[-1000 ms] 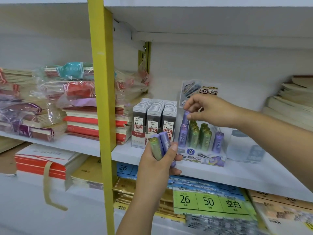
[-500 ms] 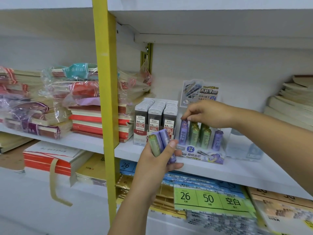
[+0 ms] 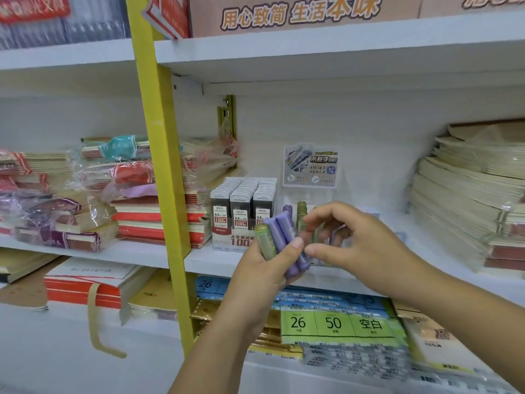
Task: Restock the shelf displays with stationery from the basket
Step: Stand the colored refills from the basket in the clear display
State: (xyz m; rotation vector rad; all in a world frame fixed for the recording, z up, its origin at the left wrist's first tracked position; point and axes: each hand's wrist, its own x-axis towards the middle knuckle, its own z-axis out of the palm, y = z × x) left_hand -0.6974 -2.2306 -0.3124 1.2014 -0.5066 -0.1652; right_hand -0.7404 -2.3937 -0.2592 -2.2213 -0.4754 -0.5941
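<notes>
My left hand [image 3: 267, 268] grips three lead tubes upright in front of the middle shelf: one green tube [image 3: 264, 240] and two purple tubes [image 3: 284, 237]. My right hand [image 3: 349, 240] is just right of them, fingers curved, with thumb and index fingertip at the right purple tube's edge; no grip on it shows. Behind the hands stands the clear display stand [image 3: 311, 166] with its printed card. A green and a purple tube [image 3: 301, 211] poke up from it; the rest is hidden by my right hand.
A box of grey 0.5 lead cases [image 3: 244, 211] stands left of the display. A yellow shelf upright [image 3: 162, 177] rises at left. Notebook stacks [image 3: 466, 200] fill the shelf's right side and wrapped ones [image 3: 119, 194] the left. Price-tagged packs [image 3: 335, 322] lie on the lower shelf.
My right hand has left the display, where it set down a purple tube, and come back to the tubes in my left hand. The view has tilted up, showing the upper shelf.
</notes>
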